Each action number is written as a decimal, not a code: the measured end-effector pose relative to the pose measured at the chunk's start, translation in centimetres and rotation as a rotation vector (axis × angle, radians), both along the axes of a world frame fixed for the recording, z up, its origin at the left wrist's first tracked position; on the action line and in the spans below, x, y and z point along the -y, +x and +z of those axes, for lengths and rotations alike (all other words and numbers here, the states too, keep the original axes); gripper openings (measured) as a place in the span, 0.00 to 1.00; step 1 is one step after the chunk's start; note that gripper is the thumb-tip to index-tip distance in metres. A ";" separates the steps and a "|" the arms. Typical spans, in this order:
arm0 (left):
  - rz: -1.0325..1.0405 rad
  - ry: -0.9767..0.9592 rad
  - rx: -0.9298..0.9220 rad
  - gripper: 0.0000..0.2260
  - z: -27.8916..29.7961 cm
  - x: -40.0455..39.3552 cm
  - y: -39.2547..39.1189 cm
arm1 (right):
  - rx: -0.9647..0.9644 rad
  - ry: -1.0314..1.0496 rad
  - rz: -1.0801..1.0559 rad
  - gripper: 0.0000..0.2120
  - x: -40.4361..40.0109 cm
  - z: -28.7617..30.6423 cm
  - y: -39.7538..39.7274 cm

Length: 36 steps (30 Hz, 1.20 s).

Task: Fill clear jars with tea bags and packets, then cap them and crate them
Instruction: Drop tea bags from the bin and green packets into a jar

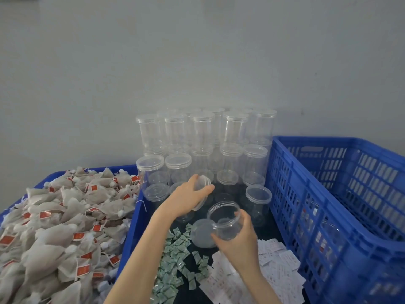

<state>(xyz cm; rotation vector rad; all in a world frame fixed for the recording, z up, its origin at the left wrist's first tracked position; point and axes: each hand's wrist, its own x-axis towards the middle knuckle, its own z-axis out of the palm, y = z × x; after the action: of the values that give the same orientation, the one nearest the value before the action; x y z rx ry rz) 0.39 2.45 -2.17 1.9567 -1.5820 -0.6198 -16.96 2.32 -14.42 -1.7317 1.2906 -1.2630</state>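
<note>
1. the right hand (237,240) grips an open clear plastic jar (225,220), round and smooth-walled, tilted with its mouth toward the camera; fingers curl round its lower wall and the thumb lies over its upper side.
2. the left hand (186,200) holds a clear round lid (205,183) at its rim, fingers curled over it, above the capped jars in the tray.
3. a frosted, flat round lid (201,234) lies on the dark tray floor, just beside the held jar.
4. stacked empty jars (201,137), glossy cylinders with ribbed screw caps, stand against the grey wall.
5. small crinkled green packets (173,266) are scattered below the left forearm; thin white paper packets (276,262) with red print lie to their right.
6. soft, fibrous tea bags (59,227) with red tags and strings heap in the blue bin (129,235) at left.
7. a rigid blue lattice crate (341,207) sits at right, touching the tray.
</note>
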 end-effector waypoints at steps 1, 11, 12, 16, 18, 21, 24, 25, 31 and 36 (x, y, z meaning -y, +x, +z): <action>0.000 0.009 0.028 0.39 -0.6 0.5 0.0 | 0.063 0.027 -0.033 0.46 0.4 -0.1 -0.7; -0.124 0.179 0.382 0.43 -9.9 6.0 -6.2 | 0.296 -0.031 -0.197 0.37 2.4 0.9 -5.5; -0.132 0.177 0.427 0.42 -10.5 6.5 -6.9 | 0.297 -0.038 -0.197 0.37 2.4 0.8 -5.6; -0.146 0.176 0.565 0.41 -12.0 8.7 -8.8 | 0.308 -0.047 -0.171 0.38 2.4 0.3 -6.1; -0.164 0.220 0.610 0.40 -12.4 9.5 -9.2 | 0.331 -0.042 -0.159 0.38 2.5 0.0 -6.2; -0.190 0.275 0.669 0.38 -12.6 10.2 -9.5 | 0.338 -0.045 -0.153 0.39 2.8 -0.5 -6.4; -0.205 0.314 0.728 0.36 -12.9 10.5 -9.5 | 0.319 -0.050 -0.128 0.40 2.9 -0.8 -6.3; -0.207 0.347 0.728 0.36 -13.0 10.6 -9.5 | 0.310 -0.055 -0.120 0.40 2.8 -0.8 -6.2; -0.232 0.411 0.739 0.33 -12.5 10.4 -9.1 | 0.316 -0.062 -0.088 0.40 2.7 -0.4 -5.5; -0.222 0.391 0.709 0.30 -9.7 8.6 -8.1 | 0.292 -0.076 0.018 0.38 2.4 0.9 -4.2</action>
<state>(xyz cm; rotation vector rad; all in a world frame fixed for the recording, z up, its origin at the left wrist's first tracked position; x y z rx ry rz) -7.68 -6.19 -11.90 2.4845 -2.2590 -0.3431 -21.21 -0.12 -13.47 -1.5360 1.0674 -1.5072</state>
